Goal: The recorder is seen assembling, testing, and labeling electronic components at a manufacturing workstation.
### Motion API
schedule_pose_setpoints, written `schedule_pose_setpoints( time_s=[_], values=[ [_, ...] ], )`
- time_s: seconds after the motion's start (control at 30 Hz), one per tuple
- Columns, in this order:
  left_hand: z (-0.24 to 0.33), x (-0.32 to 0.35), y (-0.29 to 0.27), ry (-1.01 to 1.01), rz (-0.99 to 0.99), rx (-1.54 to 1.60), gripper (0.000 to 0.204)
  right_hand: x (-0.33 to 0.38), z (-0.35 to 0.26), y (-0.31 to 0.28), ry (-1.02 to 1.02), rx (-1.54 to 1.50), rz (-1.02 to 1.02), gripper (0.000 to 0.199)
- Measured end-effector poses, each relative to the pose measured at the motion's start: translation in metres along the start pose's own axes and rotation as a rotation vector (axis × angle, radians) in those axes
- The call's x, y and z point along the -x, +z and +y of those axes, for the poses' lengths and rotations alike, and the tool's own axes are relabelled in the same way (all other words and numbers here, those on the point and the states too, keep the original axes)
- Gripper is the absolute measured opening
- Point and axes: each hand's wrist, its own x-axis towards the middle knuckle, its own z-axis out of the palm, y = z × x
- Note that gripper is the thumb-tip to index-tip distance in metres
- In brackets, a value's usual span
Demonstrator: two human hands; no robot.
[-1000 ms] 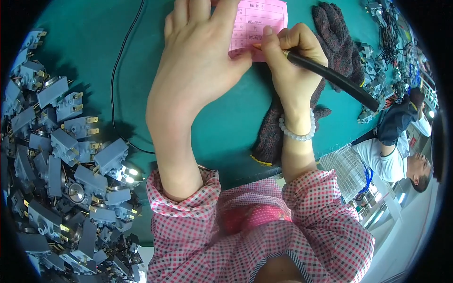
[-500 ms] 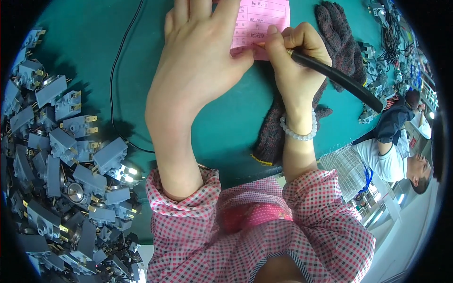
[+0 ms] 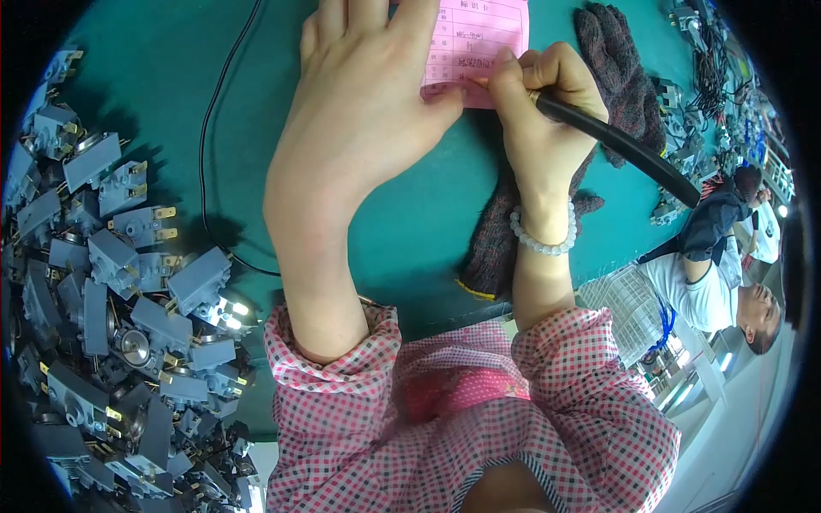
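A pink paper card (image 3: 479, 38) with a printed grid and handwriting lies at the top middle of the green table. My left hand (image 3: 368, 111) lies flat over the card's left edge, fingers stretched out and cut off by the top of the picture. My right hand (image 3: 547, 111) is closed around a black pen (image 3: 616, 141), its tip on the lower part of the card and its thick rear end pointing down to the right. Beneath my right wrist, which wears a beaded bracelet, lies a dark knitted glove (image 3: 492, 231). A second knitted glove (image 3: 611, 60) rests right of the card.
Grey switch-like parts with metal prongs (image 3: 115, 256) form a large pile on the left. A thin black cable (image 3: 205, 162) curves across the green table (image 3: 410, 231). More parts and black wires (image 3: 705, 77) lie at the far right. Another person (image 3: 718, 274) is beyond the table's right edge.
My right hand and the pen have shifted slightly right, and more handwriting shows on the card. The card has moved a little. My left hand stays almost still.
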Motion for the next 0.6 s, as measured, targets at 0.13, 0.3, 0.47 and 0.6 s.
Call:
schedule_pose_setpoints(
  time_s=[0.13,0.3,0.47,0.6],
  values=[
    [-0.0022,0.0008,0.0012,-0.001,-0.001,0.018,0.066,0.0004,-0.0013,0.0026,0.012,-0.011,0.031,0.027],
    [-0.0009,0.0017,-0.0002,-0.001,-0.003,-0.002,0.066,0.0006,-0.004,0.0031,0.023,-0.073,0.104,0.027],
    [-0.0013,0.0012,0.0003,-0.013,-0.011,0.016,0.066,0.0013,-0.0053,-0.0003,0.031,0.035,-0.004,0.03],
    [-0.001,0.0,-0.0001,-0.009,-0.011,0.018,0.067,0.0022,-0.0073,0.0006,0.029,0.066,-0.017,0.032]
  ],
)
